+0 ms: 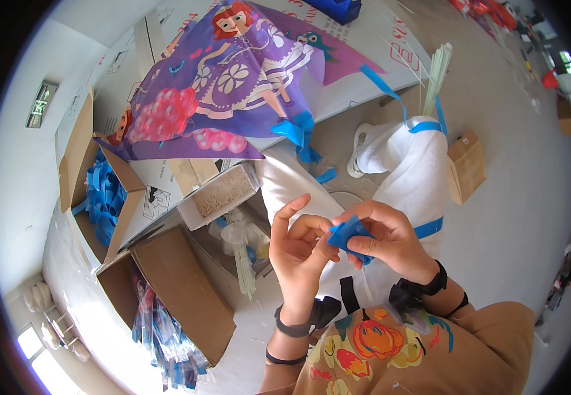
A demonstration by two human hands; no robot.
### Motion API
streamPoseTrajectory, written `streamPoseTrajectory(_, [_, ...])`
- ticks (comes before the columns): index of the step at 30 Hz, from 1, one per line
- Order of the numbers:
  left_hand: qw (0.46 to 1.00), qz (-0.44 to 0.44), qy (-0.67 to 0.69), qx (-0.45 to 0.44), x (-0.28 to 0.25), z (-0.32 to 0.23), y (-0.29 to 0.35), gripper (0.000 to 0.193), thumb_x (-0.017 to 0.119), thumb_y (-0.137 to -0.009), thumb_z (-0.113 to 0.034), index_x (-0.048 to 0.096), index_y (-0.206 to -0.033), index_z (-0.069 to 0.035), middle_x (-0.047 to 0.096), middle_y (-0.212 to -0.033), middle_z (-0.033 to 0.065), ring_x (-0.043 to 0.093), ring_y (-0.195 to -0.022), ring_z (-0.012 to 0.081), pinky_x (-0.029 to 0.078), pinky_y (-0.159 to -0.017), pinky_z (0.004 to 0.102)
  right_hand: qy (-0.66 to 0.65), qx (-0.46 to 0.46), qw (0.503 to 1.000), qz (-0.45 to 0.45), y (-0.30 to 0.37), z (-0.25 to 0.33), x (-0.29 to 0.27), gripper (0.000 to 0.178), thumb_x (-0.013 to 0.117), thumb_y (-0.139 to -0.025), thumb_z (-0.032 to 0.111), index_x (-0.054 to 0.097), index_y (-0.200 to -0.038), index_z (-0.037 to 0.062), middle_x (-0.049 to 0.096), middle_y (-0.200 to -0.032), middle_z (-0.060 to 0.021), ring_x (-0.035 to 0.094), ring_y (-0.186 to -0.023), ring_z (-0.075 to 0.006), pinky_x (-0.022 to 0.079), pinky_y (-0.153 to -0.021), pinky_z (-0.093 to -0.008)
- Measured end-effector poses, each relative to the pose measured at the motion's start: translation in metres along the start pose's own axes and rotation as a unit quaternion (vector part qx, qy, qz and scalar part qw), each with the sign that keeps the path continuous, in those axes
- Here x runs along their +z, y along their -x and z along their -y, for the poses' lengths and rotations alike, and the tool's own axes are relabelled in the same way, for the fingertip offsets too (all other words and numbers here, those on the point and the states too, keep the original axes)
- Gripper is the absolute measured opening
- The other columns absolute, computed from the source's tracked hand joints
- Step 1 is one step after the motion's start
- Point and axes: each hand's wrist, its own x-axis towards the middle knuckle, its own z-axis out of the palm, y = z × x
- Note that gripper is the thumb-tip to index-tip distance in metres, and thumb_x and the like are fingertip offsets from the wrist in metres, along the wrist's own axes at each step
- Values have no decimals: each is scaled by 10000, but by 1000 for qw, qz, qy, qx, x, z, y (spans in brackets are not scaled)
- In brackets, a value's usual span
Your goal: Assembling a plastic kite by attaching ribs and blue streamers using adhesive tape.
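Observation:
Above my lap, my right hand pinches a small folded piece of blue fabric between thumb and fingers. My left hand meets the fabric's left edge with thumb and fingertips, its index finger raised and bent. What lies inside the fold is hidden. Beyond my knees a purple kite with a printed cartoon figure in a gown lies spread on a cardboard-covered table. Blue fabric tails hang from the kite's near corner.
On the left stand a carton of blue strips and a lower carton of plastic-wrapped pieces. A white box holds small pale pieces. Thin pale rods stand beside my knee; a blue strip lies across it. A brown paper bag stands right.

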Motion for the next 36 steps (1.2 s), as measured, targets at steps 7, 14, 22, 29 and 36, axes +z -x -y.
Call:
streamPoseTrajectory(7, [998,-12,35,-48,0,-7,-1,551,613,-830,57,406,-1337,2,608,-853,59,586,-713,105,491,-572,219,67,-70,995,3,2,0,1,242,631,-894,-61,630,-1125,10,585,-1025,-103,627,-761,-165,537,-622,-278])
streamPoseTrajectory(14, [999,-12,6,-50,1,-6,-2,528,576,-840,62,411,-1335,-12,600,-858,59,579,-730,110,485,-613,228,209,-159,960,103,-6,0,-14,114,614,-904,-50,677,-987,-5,583,-1034,-99,619,-794,-157,549,-643,-269])
streamPoseTrajectory(22, [995,-35,-82,46,-13,-3,-10,548,592,-828,85,416,-1339,-5,616,-972,85,617,-849,145,532,-747,274,172,-13,983,61,-7,3,-16,112,570,-922,-60,616,-1013,-14,623,-1001,-86,687,-864,-160,546,-655,-258])
streamPoseTrajectory(29, [580,-132,-770,230,-157,-18,-141,539,511,-918,-94,387,-1430,19,312,-1550,197,256,-1454,347,231,-1172,504,158,-16,987,16,-6,1,-36,83,577,-925,-38,628,-988,-22,631,-960,-84,679,-840,-151,553,-645,-255])
streamPoseTrajectory(36, [503,-99,-843,165,-216,-46,-225,599,488,-948,-204,327,-1484,9,276,-1581,150,167,-1490,323,170,-1195,503,172,15,980,-103,-1,-5,-71,71,608,-908,-32,634,-973,-24,659,-893,-88,675,-794,-144,549,-636,-232])
